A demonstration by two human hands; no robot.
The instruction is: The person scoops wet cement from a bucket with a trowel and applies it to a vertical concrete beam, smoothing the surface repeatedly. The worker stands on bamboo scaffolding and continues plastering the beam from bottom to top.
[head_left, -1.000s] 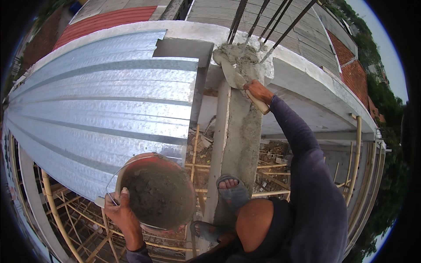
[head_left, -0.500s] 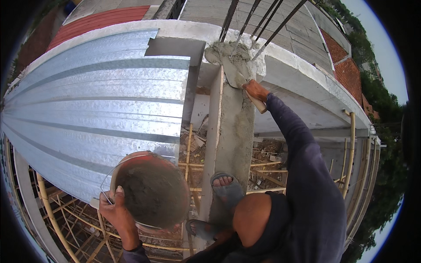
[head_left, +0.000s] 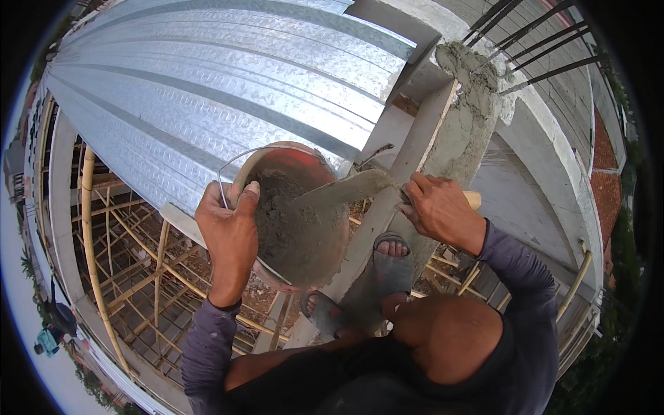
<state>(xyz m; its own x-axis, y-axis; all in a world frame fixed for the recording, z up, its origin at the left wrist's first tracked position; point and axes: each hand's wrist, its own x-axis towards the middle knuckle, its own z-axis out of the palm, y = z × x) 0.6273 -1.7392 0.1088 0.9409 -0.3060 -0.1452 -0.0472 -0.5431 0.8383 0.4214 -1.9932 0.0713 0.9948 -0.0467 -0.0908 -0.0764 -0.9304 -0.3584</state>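
My left hand (head_left: 234, 228) is closed on the rim of a bucket (head_left: 319, 242), by its wire handle, and holds it tilted. Grey wet mortar (head_left: 280, 207) lies inside. In my right hand (head_left: 443, 211) is a trowel (head_left: 349, 188) with a wooden handle; its blade reaches over the bucket's rim, the tip in the mortar. Beyond my right hand runs a narrow concrete beam (head_left: 456, 142), smeared with fresh mortar up to its far end. My sandalled feet (head_left: 392, 259) are on the near part of this beam.
Several steel rebars (head_left: 546, 45) stick up at the beam's far end. Corrugated metal sheets (head_left: 228, 76) spread on the left. Bamboo scaffolding (head_left: 131, 270) and rubble lie far below on both sides. A white concrete ledge (head_left: 553, 159) curves along the right.
My right hand has brought the trowel back from the beam's far end to the bucket. The bucket has shifted and tips more toward the trowel. The view has turned.
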